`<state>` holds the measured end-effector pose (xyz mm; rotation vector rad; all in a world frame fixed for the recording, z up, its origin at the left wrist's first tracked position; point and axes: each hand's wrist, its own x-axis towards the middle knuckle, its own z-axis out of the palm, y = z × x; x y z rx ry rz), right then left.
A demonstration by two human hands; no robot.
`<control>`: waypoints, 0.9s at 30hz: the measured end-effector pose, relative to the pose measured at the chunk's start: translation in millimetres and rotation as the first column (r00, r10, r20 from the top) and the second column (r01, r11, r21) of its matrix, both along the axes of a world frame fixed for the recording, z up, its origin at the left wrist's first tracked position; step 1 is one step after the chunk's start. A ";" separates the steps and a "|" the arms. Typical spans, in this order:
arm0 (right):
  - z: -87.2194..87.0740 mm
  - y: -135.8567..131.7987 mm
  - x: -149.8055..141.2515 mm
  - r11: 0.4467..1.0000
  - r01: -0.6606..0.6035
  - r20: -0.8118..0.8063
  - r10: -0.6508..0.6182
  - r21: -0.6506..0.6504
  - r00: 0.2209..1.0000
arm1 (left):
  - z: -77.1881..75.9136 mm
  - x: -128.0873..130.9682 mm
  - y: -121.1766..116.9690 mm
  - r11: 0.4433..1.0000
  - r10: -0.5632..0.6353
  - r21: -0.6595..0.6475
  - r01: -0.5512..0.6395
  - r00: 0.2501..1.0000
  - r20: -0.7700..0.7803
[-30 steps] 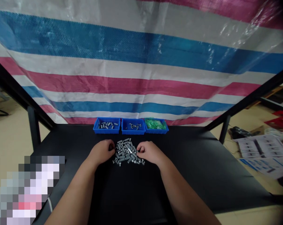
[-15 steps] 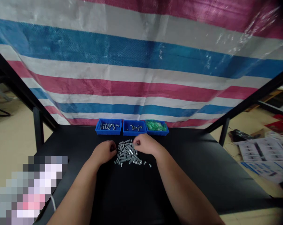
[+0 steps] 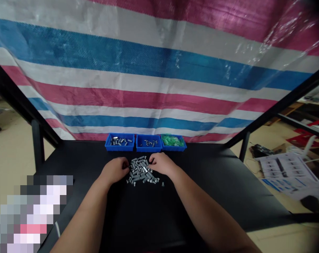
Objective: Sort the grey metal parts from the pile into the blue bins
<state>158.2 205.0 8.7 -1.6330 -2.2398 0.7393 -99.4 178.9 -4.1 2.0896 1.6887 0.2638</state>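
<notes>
Black desk [image 3: 228, 175], backed by striped woven tarp [image 3: 159, 70]. At far edge of desk, 3 blue bins stand side by side: L bin [image 3: 119, 142] w/ grey screws, mid bin [image 3: 149, 143] w/ smaller grey screws, R bin [image 3: 173, 142] w/ green items, type unclear.

Loose pile of grey screws [image 3: 140, 171] lies on desk, centred between the 2 hands and just short of the bins; 1 stray screw [image 3: 163, 184] lies just off its R side.

Step in hand (judged): picking at pile from both sides. Next move calls for a firm fingertip hold on 1 screw before lifting.

L hand [image 3: 114, 170]: partly closed, fingers curled, tips at pile's L edge. R hand [image 3: 161, 164]: partly closed, tips at pile's upper R edge. Held item, if any: cannot tell for either hand.
</notes>
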 end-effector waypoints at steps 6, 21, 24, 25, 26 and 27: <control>10.5 7.8 -19.1 0.994 -0.057 0.217 0.077 -0.095 0.973 | -0.9 0.1 -0.2 1.000 -0.003 -0.001 0.003 1.000 0.003; 0.9 19.1 -28.8 0.997 0.027 0.067 -0.032 0.077 0.997 | 2.7 1.0 -0.7 1.000 0.002 -0.016 -0.002 1.000 -0.001; -0.2 16.9 -30.6 0.999 0.027 0.161 -0.034 0.045 0.986 | 2.0 0.9 -0.3 1.000 -0.005 -0.009 0.005 1.000 0.005; 2.2 17.4 -32.0 1.000 0.010 0.183 -0.015 0.027 0.983 | 1.6 0.7 -0.2 1.000 -0.007 -0.009 0.007 1.000 0.007; 5.6 18.5 -33.7 1.000 -0.010 0.200 0.008 0.008 0.980 | 1.2 0.5 0.0 1.000 -0.007 -0.006 0.007 1.000 0.009; 9.6 20.0 -35.6 1.000 -0.027 0.212 0.029 -0.010 0.977 | 0.8 0.2 0.1 1.000 -0.005 -0.003 0.005 1.000 0.010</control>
